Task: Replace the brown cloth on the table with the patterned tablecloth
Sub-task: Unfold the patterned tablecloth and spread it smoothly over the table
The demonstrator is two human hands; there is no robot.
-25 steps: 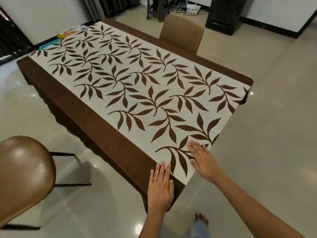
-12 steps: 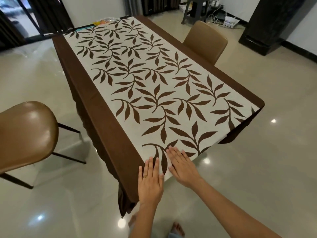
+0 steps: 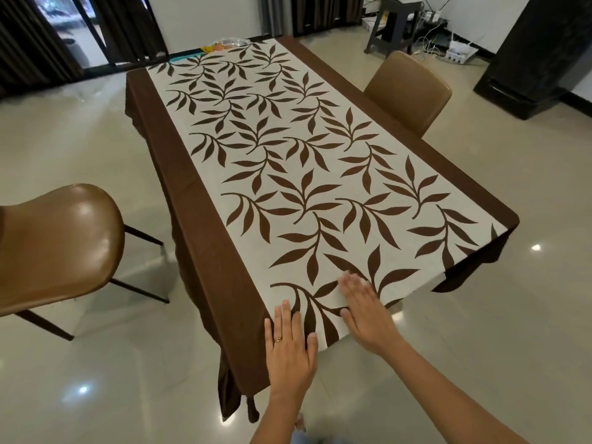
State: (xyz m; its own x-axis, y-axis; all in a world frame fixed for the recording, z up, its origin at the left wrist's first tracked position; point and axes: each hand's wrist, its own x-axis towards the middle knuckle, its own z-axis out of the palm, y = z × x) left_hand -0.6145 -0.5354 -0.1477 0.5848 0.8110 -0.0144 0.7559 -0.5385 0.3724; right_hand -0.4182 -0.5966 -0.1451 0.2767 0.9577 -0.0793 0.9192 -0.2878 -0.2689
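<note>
A cream tablecloth with brown leaf patterns (image 3: 288, 161) lies spread along the long table, on top of the brown cloth (image 3: 198, 238), which shows as bands on both long sides and hangs over the edges. My left hand (image 3: 290, 344), with a ring, lies flat at the near corner, its fingers straight across the patterned cloth's edge. My right hand (image 3: 363, 307) presses flat on the patterned cloth just to the right, fingers straight and slightly blurred.
A brown chair (image 3: 54, 248) stands at the left, close to the table. Another brown chair (image 3: 408, 91) sits at the far right side. A tray with items (image 3: 221, 46) rests at the table's far end. A dark stool (image 3: 395, 22) and a black cabinet (image 3: 538, 52) stand behind.
The view has swung around the near corner of the table. Both hands stay flat on the cloth's near end; the right hand has slid closer to the left hand.
</note>
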